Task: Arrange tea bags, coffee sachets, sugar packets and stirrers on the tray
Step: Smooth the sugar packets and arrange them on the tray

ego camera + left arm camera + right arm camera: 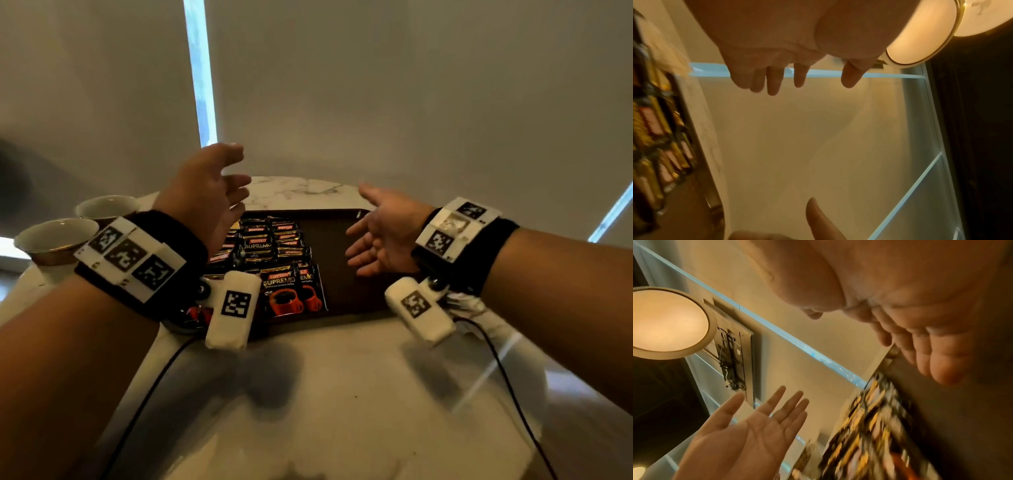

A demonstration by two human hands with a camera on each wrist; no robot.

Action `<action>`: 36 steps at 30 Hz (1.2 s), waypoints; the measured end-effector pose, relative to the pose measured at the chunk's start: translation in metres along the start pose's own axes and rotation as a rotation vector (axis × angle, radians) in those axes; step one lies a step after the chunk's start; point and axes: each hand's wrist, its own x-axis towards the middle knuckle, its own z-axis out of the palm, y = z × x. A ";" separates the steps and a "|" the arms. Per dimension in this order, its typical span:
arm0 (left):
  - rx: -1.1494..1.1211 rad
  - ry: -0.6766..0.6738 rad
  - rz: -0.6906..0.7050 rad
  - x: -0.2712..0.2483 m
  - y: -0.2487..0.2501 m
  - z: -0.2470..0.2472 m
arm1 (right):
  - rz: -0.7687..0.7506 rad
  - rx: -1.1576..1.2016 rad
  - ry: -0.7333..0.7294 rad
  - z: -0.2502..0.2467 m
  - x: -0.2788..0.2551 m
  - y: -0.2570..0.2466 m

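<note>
A dark brown tray (pixel 342 274) lies on the white marble table (pixel 308 394). Several black, red and gold coffee sachets (pixel 270 253) fill its left half in rows; the right half is bare. They show blurred in the left wrist view as sachets (pixel 651 129) and in the right wrist view as sachets (pixel 869 426). My left hand (pixel 219 192) hovers above the tray's left edge, palm facing right, fingers straight and spread, holding nothing. My right hand (pixel 373 233) hovers over the tray's right side, palm facing left, fingers relaxed and empty. No tea bags, sugar packets or stirrers are visible.
Two white cups with gold rims (pixel 56 236) (pixel 106 205) stand on the table left of the tray. Black cables (pixel 507 383) trail from the wrist cameras across the table's front. A pale wall with a bright window strip (pixel 202 75) stands behind.
</note>
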 end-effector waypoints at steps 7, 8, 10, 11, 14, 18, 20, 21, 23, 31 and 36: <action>-0.026 -0.217 -0.028 0.013 -0.005 0.045 | -0.199 -0.708 0.432 -0.111 -0.042 0.003; -0.044 -0.226 -0.033 0.013 -0.013 0.048 | -0.186 -0.859 0.428 -0.121 -0.047 0.009; -0.069 -0.237 -0.046 0.013 -0.028 0.049 | -0.126 -1.114 0.381 -0.133 -0.055 0.023; -0.069 -0.242 -0.053 0.013 -0.036 0.049 | -0.100 -1.211 0.360 -0.136 -0.059 0.030; -0.036 -0.248 -0.063 0.012 -0.048 0.042 | -0.072 -1.344 0.269 -0.133 -0.065 0.050; -0.042 -0.262 -0.071 0.007 -0.052 0.042 | 0.015 -1.441 0.184 -0.126 -0.062 0.067; -0.027 -0.259 -0.076 0.005 -0.052 0.044 | 0.043 -1.464 0.188 -0.121 -0.059 0.071; -0.021 -0.261 -0.078 0.004 -0.052 0.046 | 0.043 -1.479 0.199 -0.120 -0.057 0.072; -0.014 -0.265 -0.083 0.003 -0.053 0.046 | 0.050 -1.508 0.217 -0.117 -0.053 0.073; -0.016 -0.267 -0.088 0.000 -0.053 0.046 | 0.038 -1.546 0.194 -0.116 -0.053 0.074; -0.011 -0.265 -0.096 -0.001 -0.053 0.049 | 0.028 -1.547 0.171 -0.120 -0.061 0.084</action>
